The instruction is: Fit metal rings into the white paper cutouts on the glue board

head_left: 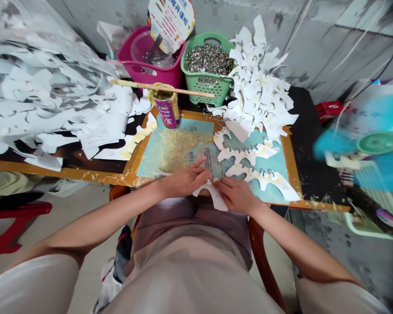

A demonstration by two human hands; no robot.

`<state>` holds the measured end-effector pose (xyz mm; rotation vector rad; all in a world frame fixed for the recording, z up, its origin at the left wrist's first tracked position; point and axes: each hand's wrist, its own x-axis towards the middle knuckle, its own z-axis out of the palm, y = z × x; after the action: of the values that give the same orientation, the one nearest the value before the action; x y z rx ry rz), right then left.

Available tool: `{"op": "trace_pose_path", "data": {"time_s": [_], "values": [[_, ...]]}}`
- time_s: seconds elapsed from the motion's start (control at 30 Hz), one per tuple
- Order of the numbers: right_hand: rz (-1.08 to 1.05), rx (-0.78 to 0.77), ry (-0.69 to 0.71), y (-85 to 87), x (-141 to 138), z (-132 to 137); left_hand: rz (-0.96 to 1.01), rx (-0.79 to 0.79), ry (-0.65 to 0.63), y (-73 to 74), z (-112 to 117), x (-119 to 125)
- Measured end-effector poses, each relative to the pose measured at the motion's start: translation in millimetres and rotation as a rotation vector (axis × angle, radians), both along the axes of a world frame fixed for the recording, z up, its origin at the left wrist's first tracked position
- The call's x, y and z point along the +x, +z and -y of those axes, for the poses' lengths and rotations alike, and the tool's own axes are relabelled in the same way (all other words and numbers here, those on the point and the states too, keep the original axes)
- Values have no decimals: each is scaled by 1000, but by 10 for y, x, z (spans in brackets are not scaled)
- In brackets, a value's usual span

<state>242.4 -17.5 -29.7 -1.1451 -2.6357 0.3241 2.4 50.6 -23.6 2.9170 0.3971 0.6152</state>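
My left hand (187,179) and my right hand (236,195) meet at the near edge of a glue-smeared teal work board (170,150). Together they pinch a small white cut paper piece (216,198), fingers pressed on it. More white cut pieces with metal rings (258,172) lie in rows on the board just beyond my right hand. A glue can (166,107) with a stick across its top stands at the board's far left corner.
A green basket of metal rings (207,65) and a pink basket (144,56) stand at the back. A tall pile of finished white pieces (258,83) rises at right, loose white paper sheets (52,100) at left. Red stool (13,218) low left.
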Motion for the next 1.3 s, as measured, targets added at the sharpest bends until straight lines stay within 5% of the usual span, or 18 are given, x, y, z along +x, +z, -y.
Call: {"op": "trace_pose_path", "data": {"time_s": [0.17,0.43,0.6,0.77,0.97,1.3], "values": [[0,-3,19,32,5,-11,-11,4,62,-46,84,-11],[-1,19,51,68,5,-27,-120,-44,126,146,324,14],[-18,0,21,63,-6,-52,-84,-30,196,-13,484,-23],[-140,-82,-160,42,-47,-72,-20,-72,242,-56,514,-8],[110,18,-92,76,-115,-66,42,-173,353,47,410,121],[320,-8,-4,176,-79,-197,-29,30,311,40,353,163]]}}
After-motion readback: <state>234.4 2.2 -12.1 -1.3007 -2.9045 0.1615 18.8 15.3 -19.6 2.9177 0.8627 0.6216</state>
